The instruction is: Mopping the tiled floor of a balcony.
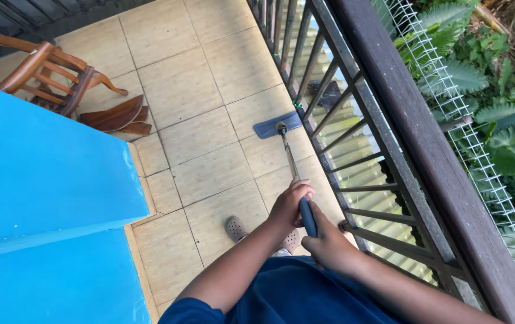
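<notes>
The mop (293, 162) runs straight away from me, its flat head (277, 125) resting on the tiled floor (209, 78) just beside the railing (353, 120). My left hand (290, 204) is clenched higher on the handle, nearer the head; my right hand (328, 246) grips the blue end below.

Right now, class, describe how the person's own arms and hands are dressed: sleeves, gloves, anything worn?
Both the left hand and right hand are bare, without gloves, and no rings or watch show. The forearms are uncovered; a dark blue short sleeve shows on the left upper arm.
</notes>
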